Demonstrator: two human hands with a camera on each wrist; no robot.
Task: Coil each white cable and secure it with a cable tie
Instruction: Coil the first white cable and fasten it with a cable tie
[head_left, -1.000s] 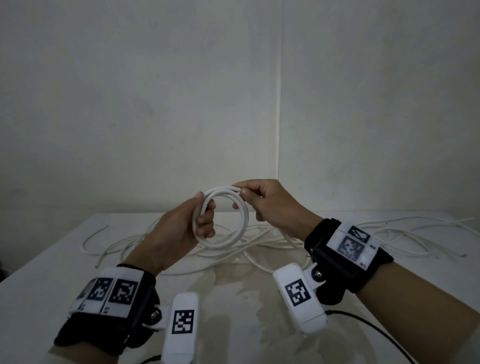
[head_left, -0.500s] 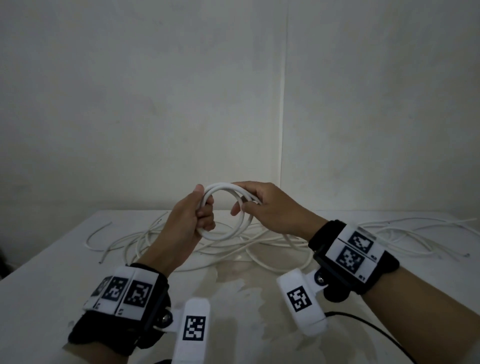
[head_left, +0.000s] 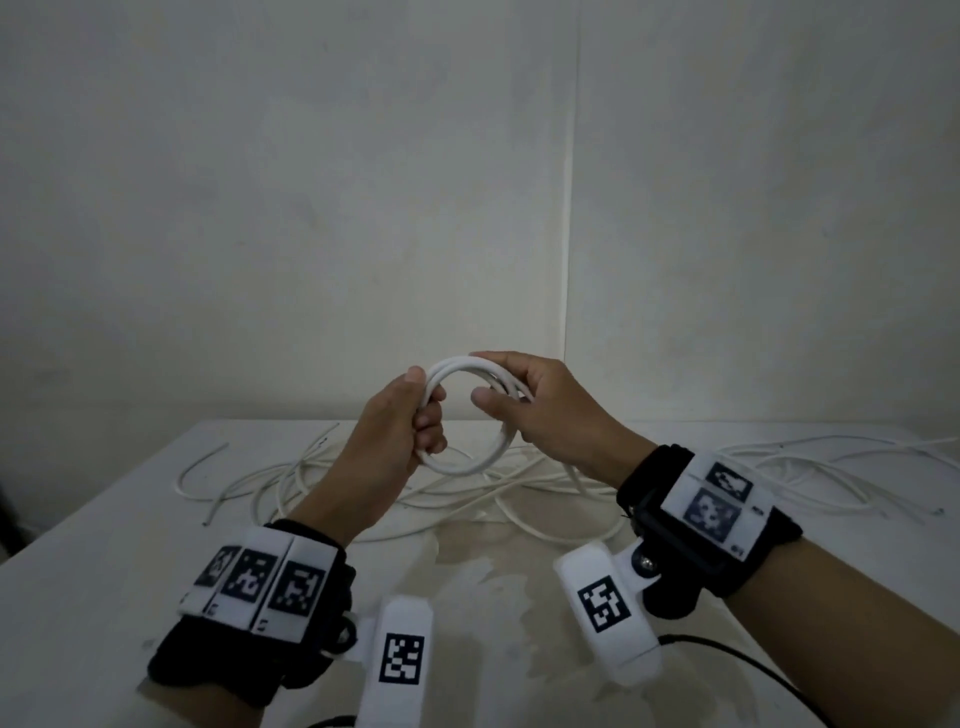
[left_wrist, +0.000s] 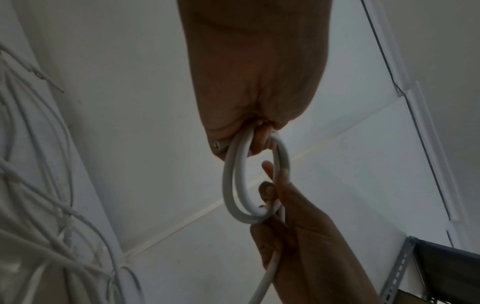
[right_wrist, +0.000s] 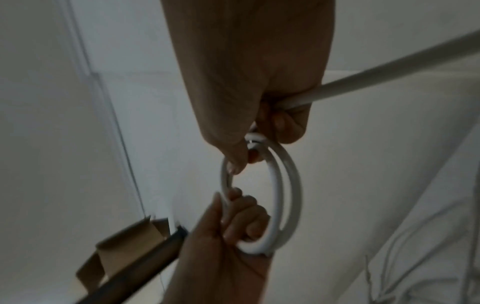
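I hold a small coil of thick white cable upright above the table. My left hand grips the coil's left side, fingers curled through the ring. My right hand holds the right side, fingers over the top turns and thumb inside the ring. In the left wrist view the coil hangs from my left hand, and the right hand pinches its far end. In the right wrist view the cable's free tail runs out of my right hand to the right. No cable tie shows.
Loose white cables lie tangled on the white table under my hands, with thinner strands at the right. Walls stand close behind. A cardboard box and a metal shelf frame show off to the sides.
My right hand has slid from the top of the coil round to its right side, laying more cable onto the ring. The left hand keeps its grip.
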